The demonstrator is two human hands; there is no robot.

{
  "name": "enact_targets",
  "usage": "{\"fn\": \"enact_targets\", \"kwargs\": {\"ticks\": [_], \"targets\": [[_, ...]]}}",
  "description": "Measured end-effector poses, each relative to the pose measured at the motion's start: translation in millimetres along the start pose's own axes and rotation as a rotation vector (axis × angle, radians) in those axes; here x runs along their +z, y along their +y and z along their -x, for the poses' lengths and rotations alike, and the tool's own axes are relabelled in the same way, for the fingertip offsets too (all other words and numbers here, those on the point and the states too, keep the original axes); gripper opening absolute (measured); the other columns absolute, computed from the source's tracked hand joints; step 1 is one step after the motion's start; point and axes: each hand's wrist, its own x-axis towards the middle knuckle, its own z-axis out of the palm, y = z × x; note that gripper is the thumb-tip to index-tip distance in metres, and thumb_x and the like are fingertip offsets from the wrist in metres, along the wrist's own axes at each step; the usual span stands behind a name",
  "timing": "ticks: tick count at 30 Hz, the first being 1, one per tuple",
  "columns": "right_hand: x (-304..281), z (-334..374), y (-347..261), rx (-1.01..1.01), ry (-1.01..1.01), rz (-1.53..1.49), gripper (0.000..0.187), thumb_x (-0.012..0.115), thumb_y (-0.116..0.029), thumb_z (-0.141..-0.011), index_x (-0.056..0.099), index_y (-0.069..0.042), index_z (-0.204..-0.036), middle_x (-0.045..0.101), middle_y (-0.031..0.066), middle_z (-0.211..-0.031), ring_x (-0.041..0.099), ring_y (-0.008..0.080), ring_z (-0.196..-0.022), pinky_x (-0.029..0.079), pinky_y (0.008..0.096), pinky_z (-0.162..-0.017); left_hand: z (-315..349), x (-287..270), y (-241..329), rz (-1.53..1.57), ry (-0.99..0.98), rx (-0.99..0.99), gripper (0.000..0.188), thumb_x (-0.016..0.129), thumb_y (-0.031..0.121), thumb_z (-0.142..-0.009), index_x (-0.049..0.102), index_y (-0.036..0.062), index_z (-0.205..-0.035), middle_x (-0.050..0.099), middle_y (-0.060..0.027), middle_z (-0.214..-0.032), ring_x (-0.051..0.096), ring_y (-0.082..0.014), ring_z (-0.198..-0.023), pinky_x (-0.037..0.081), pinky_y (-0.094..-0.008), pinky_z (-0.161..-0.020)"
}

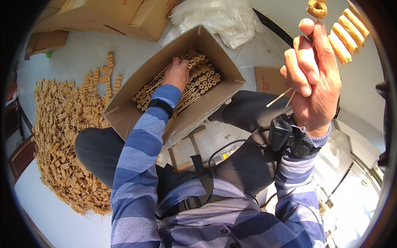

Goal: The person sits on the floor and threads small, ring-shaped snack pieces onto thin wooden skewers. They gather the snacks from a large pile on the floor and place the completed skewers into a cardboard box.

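My right hand (313, 78) is raised at the upper right, its fingers closed round the thin sticks of at least two skewers. Golden-brown ridged pieces (346, 35), hollow in the middle, are threaded on the sticks above my fingers; part of them runs out at the picture's rim. Bare stick ends poke out below my palm. My left hand (177, 75) reaches down into an open cardboard box (223, 93), its fingers curled against the skewers (202, 76) packed inside. Those skewers lie in layers, ring-shaped ends showing. What my left fingertips hold is hidden.
A large heap of similar skewers (66, 136) spreads to the left, beside my bent knee. Closed cartons (107, 16) stand at the back left, with clear plastic bags (219, 18) next to them. A flat brown carton (269, 79) lies right of the box. A black cable (223, 151) crosses my lap.
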Motion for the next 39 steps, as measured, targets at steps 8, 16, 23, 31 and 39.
{"fn": "enact_targets", "kwargs": {"ticks": [8, 16, 23, 31, 39], "targets": [[-24, -23, 8, 0.017, -0.092, -0.088, 0.032, 0.038, -0.027, -0.111, 0.056, -0.002, -0.118, 0.034, -0.0075, -0.054, 0.029, 0.0024, -0.037, 0.032, 0.0174, -0.036, -11, 49, -12, -0.12, -0.064, -0.012, 0.023, 0.062, 0.006, -0.087, 0.064, 0.0052, -0.11, 0.052, -0.0238, -0.121, 0.061, -0.0429, -0.102, 0.052, -0.0499, -0.091], [-19, -23, 7, 0.059, -0.135, -0.078, 0.032, 0.038, -0.029, -0.111, 0.057, -0.003, -0.115, 0.034, -0.0078, -0.052, 0.028, 0.0027, -0.035, 0.032, 0.0172, -0.035, 2, 43, -9, -0.045, -0.189, 0.006, 0.051, 0.067, 0.007, -0.082, 0.054, 0.0023, -0.132, 0.047, -0.0243, -0.133, 0.052, -0.0449, -0.12, 0.046, -0.0497, -0.102], [1, -20, 5, 0.105, -0.071, 0.076, 0.033, 0.039, -0.03, -0.111, 0.058, -0.003, -0.112, 0.034, -0.0082, -0.051, 0.028, 0.0027, -0.034, 0.031, 0.0174, -0.035, -5, 54, -13, -0.22, -0.227, 0.027, 0.06, 0.07, 0.01, -0.082, 0.048, 0.0065, -0.138, 0.049, -0.0187, -0.135, 0.052, -0.0418, -0.12, 0.046, -0.0508, -0.101], [10, -23, 0, 0.144, -0.032, 0.192, 0.034, 0.04, -0.032, -0.111, 0.059, -0.004, -0.11, 0.033, -0.0088, -0.05, 0.027, 0.0026, -0.033, 0.031, 0.0175, -0.035, -12, 64, -15, -0.232, -0.218, -0.024, 0.05, 0.068, 0.024, -0.085, 0.056, 0.0043, -0.13, 0.056, -0.0179, -0.126, 0.055, -0.0373, -0.117, 0.046, -0.0486, -0.099], [13, -24, -3, 0.179, -0.011, 0.27, 0.035, 0.04, -0.033, -0.11, 0.06, -0.004, -0.107, 0.033, -0.0093, -0.049, 0.026, 0.0025, -0.032, 0.03, 0.0176, -0.036, -11, 60, -4, -0.113, -0.282, -0.039, 0.048, 0.069, 0.022, -0.087, 0.058, 0.0015, -0.129, 0.055, -0.0266, -0.129, 0.056, -0.0437, -0.116, 0.048, -0.0485, -0.099]]}}
